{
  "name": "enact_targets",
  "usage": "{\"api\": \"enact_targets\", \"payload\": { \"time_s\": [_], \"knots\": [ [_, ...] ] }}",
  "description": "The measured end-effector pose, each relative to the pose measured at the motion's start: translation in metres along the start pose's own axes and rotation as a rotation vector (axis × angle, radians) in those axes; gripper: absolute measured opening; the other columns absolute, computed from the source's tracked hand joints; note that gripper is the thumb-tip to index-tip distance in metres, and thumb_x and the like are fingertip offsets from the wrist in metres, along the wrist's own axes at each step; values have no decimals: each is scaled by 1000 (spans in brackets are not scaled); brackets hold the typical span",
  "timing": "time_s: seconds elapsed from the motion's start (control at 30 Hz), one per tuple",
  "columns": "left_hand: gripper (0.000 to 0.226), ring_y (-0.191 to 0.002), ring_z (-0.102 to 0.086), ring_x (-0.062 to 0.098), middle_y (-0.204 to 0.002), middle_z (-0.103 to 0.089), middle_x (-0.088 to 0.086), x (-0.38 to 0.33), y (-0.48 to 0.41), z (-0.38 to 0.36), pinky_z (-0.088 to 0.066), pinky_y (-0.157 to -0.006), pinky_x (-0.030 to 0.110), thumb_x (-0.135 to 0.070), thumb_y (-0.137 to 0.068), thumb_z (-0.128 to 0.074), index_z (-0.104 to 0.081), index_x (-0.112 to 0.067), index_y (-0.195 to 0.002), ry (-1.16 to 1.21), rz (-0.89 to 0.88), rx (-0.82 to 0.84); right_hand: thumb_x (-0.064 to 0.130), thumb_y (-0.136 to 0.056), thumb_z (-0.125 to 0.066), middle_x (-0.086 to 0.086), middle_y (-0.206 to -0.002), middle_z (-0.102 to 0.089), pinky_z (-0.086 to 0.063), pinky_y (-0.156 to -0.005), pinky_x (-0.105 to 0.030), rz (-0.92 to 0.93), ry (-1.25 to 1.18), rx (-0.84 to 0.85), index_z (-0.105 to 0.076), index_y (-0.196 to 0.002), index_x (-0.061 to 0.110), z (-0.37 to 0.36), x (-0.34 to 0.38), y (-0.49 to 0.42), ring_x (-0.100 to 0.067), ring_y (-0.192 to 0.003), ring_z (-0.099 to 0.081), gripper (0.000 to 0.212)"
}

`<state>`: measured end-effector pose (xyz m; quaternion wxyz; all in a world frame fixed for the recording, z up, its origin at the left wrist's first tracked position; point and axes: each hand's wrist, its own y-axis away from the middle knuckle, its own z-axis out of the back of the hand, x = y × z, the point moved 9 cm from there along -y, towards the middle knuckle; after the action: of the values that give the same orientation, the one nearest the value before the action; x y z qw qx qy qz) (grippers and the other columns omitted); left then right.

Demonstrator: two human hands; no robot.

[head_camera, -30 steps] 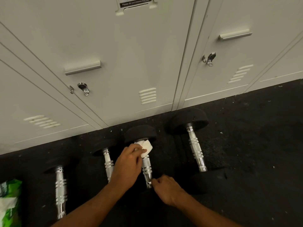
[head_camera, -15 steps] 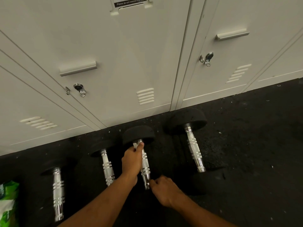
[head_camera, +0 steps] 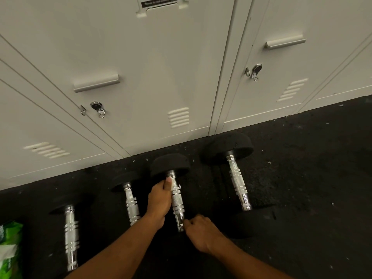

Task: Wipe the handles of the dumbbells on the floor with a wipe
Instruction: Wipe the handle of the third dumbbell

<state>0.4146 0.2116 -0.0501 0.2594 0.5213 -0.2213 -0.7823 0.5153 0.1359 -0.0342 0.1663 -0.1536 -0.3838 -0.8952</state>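
Dumbbells (head_camera: 131,202) lie four in a row on the black floor (head_camera: 312,178), each with its far head toward the foot of the pale lockers (head_camera: 161,67) and its chrome bar running back toward the person. The near heads sit in shadow and are hard to make out.

The left hand (head_camera: 160,200) is on the third dumbbell (head_camera: 171,164) from the left: its fingers curl round the upper part of the handle (head_camera: 177,202) from the left side, with the thumb lying straight up along the bar toward the far head. A pale scrap (head_camera: 179,186) pokes out just right of the handle beside the thumb – too small to tell whether it is the wipe.

The right hand (head_camera: 201,232) is at the near end of the same handle, fingers curled, the tips pinching the bar's end.

The biggest dumbbell (head_camera: 238,182) lies to the right, apart from both hands. A green pack (head_camera: 9,248) sits on the floor at the left edge, partly cut off
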Motion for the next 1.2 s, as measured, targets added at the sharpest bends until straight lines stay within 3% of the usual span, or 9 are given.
{"api": "enact_targets", "payload": {
  "time_s": [0.1, 0.2, 0.37, 0.57, 0.67, 0.77, 0.93, 1.2],
  "knots": [
    [26, -80, -62, 7, -88, -69, -2, 0, 13, 0, -44, -65, 20, -39, -101, -40, -63, -28, -93, -62, -51, 2, 6, -99, -31, -33, -125, -53, -40, -94, -50, -14, 4, -1, -42, -127, -9, -2, -2, -2, -46, -116, -49, 34],
    [31, -77, -64, 12, -84, -70, 5, 4, 23, 3, -44, -61, 20, -39, -100, -42, -66, -21, -96, -157, -85, -2, 6, -99, -31, -33, -125, -53, -41, -95, -50, -14, 22, 17, -43, -128, -8, -6, -1, -3, -46, -116, -49, 35],
    [30, -64, -55, 6, -69, -59, -6, 8, 38, 2, -37, -56, 19, -33, -101, -44, -65, -12, -100, -316, -123, 15, 8, -101, -30, -32, -126, -52, -41, -96, -48, -7, 51, 18, -45, -127, -8, -7, -1, -4, -45, -116, -50, 35],
    [25, -80, -63, 12, -89, -68, 1, 24, 54, -7, -42, -65, 22, -30, -100, -47, -66, -14, -103, -460, -79, 99, 11, -101, -31, -30, -127, -52, -40, -97, -48, -6, 70, 20, -45, -128, -6, -12, -3, -7, -44, -116, -50, 35],
    [24, -77, -63, 14, -85, -68, 2, 31, 53, -8, -47, -67, 27, -31, -98, -49, -67, -14, -96, -528, -50, 119, 12, -101, -30, -30, -127, -53, -40, -97, -48, 1, 71, 4, -45, -129, -5, -11, -4, -7, -43, -116, -51, 36],
    [26, -65, -58, 9, -75, -64, 0, 30, 49, -6, -38, -54, 23, -28, -99, -48, -66, -12, -89, -487, 3, 115, 12, -101, -30, -30, -126, -53, -40, -96, -47, 7, 55, -3, -47, -126, -6, -10, -3, -8, -42, -116, -51, 35],
    [33, -60, -50, 12, -69, -56, 3, 19, 38, -2, -35, -51, 27, -24, -101, -43, -56, -11, -73, -344, 86, -4, 15, -102, -28, -30, -125, -54, -41, -96, -48, 11, 59, -1, -47, -125, -6, -9, -3, -8, -43, -115, -51, 37],
    [29, -66, -51, 14, -88, -61, 12, -23, -4, 8, -36, -52, 23, -23, -102, -41, -60, -5, -90, -276, 56, -126, 13, -101, -30, -29, -124, -53, -42, -95, -49, -4, 51, 6, -46, -126, -4, -10, -2, -8, -42, -114, -50, 35]
  ]
}}
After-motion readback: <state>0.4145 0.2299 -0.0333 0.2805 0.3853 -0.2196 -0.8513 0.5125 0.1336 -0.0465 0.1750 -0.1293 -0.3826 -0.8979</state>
